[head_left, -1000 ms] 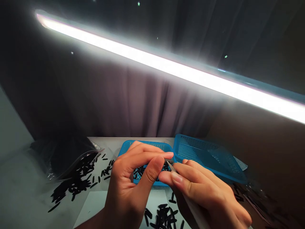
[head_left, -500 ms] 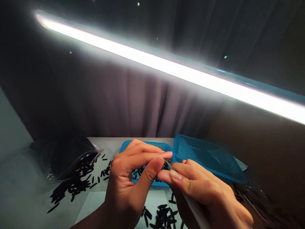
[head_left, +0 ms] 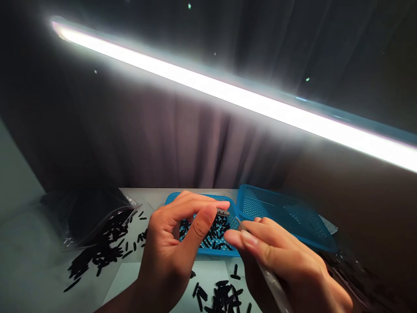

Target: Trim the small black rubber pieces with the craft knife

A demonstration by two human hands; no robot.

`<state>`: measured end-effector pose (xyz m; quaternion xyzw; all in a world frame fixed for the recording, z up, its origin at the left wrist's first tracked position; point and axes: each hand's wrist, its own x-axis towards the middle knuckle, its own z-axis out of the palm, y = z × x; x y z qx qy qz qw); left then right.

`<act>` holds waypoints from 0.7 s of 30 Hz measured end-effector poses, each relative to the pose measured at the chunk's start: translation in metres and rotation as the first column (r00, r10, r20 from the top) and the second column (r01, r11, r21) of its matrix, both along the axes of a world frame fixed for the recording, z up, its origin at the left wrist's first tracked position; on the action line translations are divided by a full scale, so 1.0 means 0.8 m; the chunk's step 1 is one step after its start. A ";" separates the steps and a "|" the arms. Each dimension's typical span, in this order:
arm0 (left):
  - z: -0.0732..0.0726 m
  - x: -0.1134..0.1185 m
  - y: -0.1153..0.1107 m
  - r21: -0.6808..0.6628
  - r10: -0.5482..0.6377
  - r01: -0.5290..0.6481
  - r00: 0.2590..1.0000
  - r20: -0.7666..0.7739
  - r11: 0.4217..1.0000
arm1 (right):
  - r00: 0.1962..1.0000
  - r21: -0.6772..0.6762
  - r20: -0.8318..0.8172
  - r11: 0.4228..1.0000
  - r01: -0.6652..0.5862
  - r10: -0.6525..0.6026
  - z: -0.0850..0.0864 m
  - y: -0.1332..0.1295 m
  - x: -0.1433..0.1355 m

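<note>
My left hand (head_left: 177,243) pinches a small dark elongated piece (head_left: 223,213) between thumb and fingers; tiny holes show along its face. In my right hand (head_left: 286,261) is a slim pointed tool (head_left: 272,284) with a pale handle, gripped like a pen. Its thin metal tip is a short way right of the piece, apart from it. Whether it is a knife or another pointed tool I cannot make out. Behind and below the hands, a blue basket (head_left: 213,251) contains many similar black pieces. Loose black pieces (head_left: 224,295) lie on a white sheet (head_left: 127,280) in front.
At the left, a clear zip bag (head_left: 94,213) lies open with black pieces (head_left: 107,252) spilled from it. A second blue basket (head_left: 260,204) stands at the back right. Above the table crosses a bright tube lamp (head_left: 228,89), with a dark curtain (head_left: 163,143) behind.
My right hand and the tool tip have drawn away to the right from the piece. The left fingers have shifted slightly left, and more of the piece shows.
</note>
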<state>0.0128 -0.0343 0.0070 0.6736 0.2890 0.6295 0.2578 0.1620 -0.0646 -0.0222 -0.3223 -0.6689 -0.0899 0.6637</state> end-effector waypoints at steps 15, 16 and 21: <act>-0.006 0.000 0.011 -0.067 -0.052 0.062 0.989 0.141 0.996 | 0.825 -0.472 -0.422 0.686 -0.554 0.375 0.029 0.040 0.011; -0.005 0.000 0.011 -0.071 -0.036 0.046 0.990 0.140 0.996 | 0.850 -0.464 -0.388 0.721 -0.514 0.357 0.030 0.038 0.010; -0.003 -0.003 0.009 -0.094 0.013 0.000 0.991 0.131 0.996 | 0.933 -0.442 -0.231 0.825 -0.353 0.275 0.036 0.031 0.009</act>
